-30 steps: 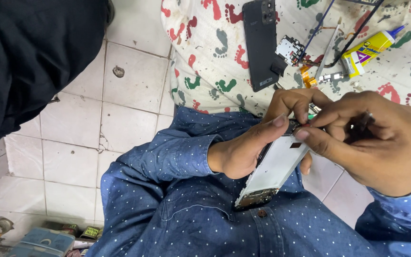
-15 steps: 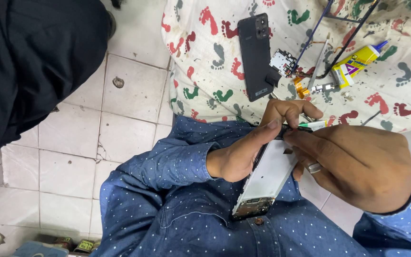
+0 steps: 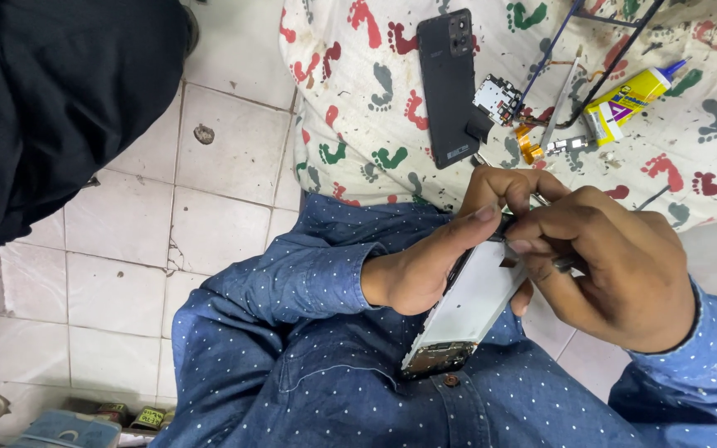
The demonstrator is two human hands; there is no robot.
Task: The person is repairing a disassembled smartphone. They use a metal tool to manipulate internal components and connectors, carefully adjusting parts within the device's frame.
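My left hand (image 3: 425, 265) grips an opened phone body (image 3: 466, 311) by its edge, its white inner side facing up, held tilted over my lap. My right hand (image 3: 616, 265) is pinched at the phone's top end, fingers closed on a small dark tool (image 3: 564, 264) that is mostly hidden by the fingers. Both thumbs meet near the top corner of the phone. My blue dotted shirt (image 3: 334, 382) fills the lower part of the view.
A white cloth with coloured footprints (image 3: 358, 108) carries a black phone back cover (image 3: 450, 83), a small circuit board (image 3: 498, 98), tweezers (image 3: 562, 99), an orange flex cable (image 3: 529, 145) and a yellow glue tube (image 3: 628, 98). Another person in dark clothing (image 3: 43, 108) stands upper left on white floor tiles (image 3: 209, 224).
My right hand has shifted slightly and closed in on the phone's top end. The left hand keeps its hold. The view has drifted a little, so the cloth sits lower in the frame.
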